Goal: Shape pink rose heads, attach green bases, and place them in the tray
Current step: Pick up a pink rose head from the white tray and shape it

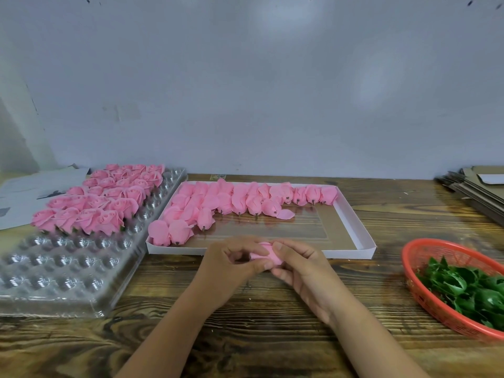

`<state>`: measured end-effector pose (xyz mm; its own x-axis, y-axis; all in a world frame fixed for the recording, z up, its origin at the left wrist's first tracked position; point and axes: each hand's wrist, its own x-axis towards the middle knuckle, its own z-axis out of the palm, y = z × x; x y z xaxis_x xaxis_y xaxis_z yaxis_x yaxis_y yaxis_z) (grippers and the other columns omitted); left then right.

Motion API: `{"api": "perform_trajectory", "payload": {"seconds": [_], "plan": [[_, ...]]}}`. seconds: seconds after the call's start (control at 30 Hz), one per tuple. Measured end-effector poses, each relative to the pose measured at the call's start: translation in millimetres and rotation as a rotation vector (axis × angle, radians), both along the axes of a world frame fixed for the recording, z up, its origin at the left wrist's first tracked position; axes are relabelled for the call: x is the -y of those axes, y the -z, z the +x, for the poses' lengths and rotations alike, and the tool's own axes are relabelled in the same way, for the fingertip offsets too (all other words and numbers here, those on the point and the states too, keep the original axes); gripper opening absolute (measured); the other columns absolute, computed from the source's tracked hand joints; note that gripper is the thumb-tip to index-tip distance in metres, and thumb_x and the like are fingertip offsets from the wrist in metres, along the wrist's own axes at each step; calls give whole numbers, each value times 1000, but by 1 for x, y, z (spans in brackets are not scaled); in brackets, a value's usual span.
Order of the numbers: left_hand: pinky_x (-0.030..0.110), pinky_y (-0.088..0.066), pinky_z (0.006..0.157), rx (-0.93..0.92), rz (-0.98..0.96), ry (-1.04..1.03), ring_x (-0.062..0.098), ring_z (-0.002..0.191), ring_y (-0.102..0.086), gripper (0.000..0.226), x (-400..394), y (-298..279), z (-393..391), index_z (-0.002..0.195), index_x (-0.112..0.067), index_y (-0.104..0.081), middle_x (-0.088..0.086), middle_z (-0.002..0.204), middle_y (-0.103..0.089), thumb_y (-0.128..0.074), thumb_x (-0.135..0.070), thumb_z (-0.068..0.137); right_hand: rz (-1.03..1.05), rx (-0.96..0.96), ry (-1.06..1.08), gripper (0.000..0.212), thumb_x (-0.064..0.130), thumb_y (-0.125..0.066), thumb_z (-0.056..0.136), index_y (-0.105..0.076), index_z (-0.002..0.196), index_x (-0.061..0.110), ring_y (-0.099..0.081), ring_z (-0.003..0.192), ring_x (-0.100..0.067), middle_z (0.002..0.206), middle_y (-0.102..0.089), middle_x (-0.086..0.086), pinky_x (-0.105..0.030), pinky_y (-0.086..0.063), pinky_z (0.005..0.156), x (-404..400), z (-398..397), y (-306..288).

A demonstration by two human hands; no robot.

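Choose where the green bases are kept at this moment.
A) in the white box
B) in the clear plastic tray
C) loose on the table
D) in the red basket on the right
D: the green bases lie piled inside the red basket at the right edge of the table.

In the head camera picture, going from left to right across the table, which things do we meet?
Clear plastic tray with finished roses → white box of pink rose heads → red basket of green bases.
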<state>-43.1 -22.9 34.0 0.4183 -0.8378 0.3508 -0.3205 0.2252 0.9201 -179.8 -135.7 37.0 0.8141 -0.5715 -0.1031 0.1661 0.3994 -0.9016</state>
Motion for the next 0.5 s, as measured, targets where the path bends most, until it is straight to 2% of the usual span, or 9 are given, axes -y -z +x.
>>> {"api": "perform_trajectory", "payload": {"seconds": [0.2,0.33,0.43,0.5], "plan": [[17,-55,85,20,22,6,13,98,-73,25,-1,-1,1,91,-38,-81,-11,105,-78,-78,-13,86,36,-28,-5,26,23,-73,81,-79,103,9,-71,93,-16,109,-74,-16,-21,-58,73,3,0,2],[12,-53,81,-68,26,-7,7,96,-73,26,0,-2,0,85,-35,-82,-10,101,-78,-79,-10,84,31,-90,35,29,28,-69,88,-76,107,8,-68,81,-14,98,-74,-11,-23,-58,69,1,1,0],[13,-54,79,-204,39,-59,7,97,-72,23,1,-2,3,82,-28,-83,-8,103,-78,-79,-5,81,-101,-198,192,21,26,-56,100,-72,107,13,-65,76,-14,96,-72,-6,-28,-56,66,6,-5,-6],[14,-55,76,-274,50,-85,8,97,-72,21,1,-2,5,81,-25,-83,-6,102,-78,-79,-4,82,-253,-242,351,15,18,-55,101,-70,104,16,-64,68,-10,91,-71,-2,-24,-56,61,17,-20,-19]]}}
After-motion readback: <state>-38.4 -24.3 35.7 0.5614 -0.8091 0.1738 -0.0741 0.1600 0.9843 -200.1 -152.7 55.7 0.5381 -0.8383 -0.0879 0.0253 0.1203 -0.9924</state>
